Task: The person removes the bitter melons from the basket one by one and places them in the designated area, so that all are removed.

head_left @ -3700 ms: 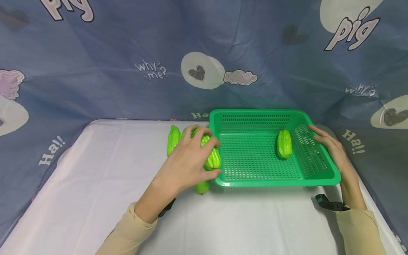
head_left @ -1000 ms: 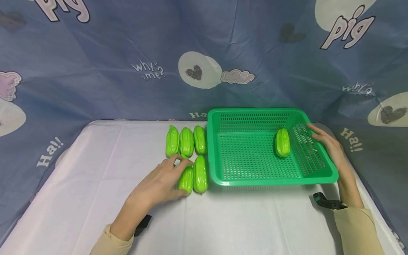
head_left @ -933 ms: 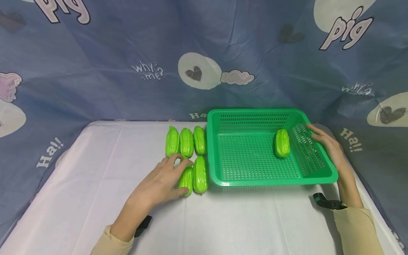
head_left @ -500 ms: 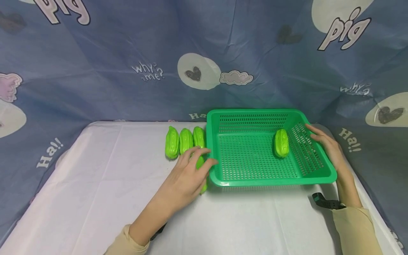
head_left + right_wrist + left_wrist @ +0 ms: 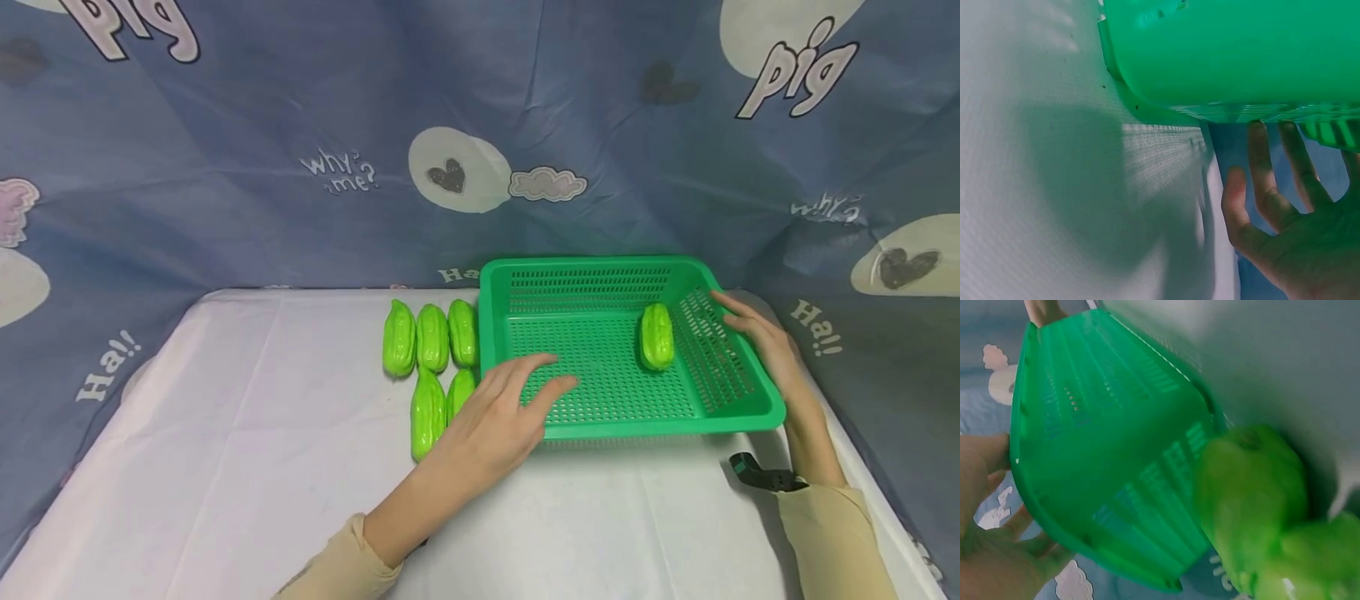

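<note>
In the head view, my left hand hangs over the front left corner of the green plastic basket. Its thumb and fingers are spread and hold nothing. My right hand rests with extended fingers against the basket's right end; in the right wrist view those fingers reach the basket's outer side. One shiny, ribbed, light green gourd, like a bitter melon, lies inside toward the right. Several more stand in two rows left of the basket, among them a back gourd and a front gourd. My left hand partly hides another front gourd.
A white cloth covers the table. Behind and beside it hangs a blue printed curtain. The basket stands near the back right, and its left wall is close to the rows of gourds.
My left hand earlier held a gourd at the basket's left rim, then was at the front left gourd. It has since moved right, over the basket, holding nothing. My right hand stays put.
</note>
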A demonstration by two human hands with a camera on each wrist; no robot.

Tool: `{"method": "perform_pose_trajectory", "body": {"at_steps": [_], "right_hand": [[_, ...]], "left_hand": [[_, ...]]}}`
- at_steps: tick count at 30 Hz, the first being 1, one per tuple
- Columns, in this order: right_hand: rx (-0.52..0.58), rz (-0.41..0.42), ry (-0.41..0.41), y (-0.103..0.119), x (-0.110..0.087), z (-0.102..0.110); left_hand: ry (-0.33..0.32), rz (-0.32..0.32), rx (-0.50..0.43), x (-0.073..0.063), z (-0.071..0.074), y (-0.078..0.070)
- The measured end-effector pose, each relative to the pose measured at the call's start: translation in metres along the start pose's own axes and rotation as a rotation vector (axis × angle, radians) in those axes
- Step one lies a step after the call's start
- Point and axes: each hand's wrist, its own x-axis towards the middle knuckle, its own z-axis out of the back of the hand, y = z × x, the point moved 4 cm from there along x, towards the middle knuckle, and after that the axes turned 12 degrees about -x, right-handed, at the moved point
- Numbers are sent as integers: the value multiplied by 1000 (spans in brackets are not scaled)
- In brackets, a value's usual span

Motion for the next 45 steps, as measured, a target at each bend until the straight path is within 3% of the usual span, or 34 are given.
{"method": "perform_pose_trajectory", "body": {"at_steps": [7,15,20,24,27,31,38,45], "right_hand": [[21,3,-2,0,-1,-1],[13,-1,9,1,-1,-2],[-4,-3,-12,1,-1,-1],[28,3,-8,2,-1,0],[49,11,-8,1,-1,-1],[44,14,-9,0,-1,-1],[20,-5,-32,0,-1,1],[10,-5,-25,0,0,-2]], "left_hand": [[79,83,-19,22,-15,-7],[134,96,137,51,-32,-11],[139,104,165,61,-42,-12],[138,127,252,68,-49,-13],[183,189,282,74,-57,-13],[279,264,249,82,-68,-14],[348,264,243,94,-81,-18],[508,322,243,106,-99,-17]]}}
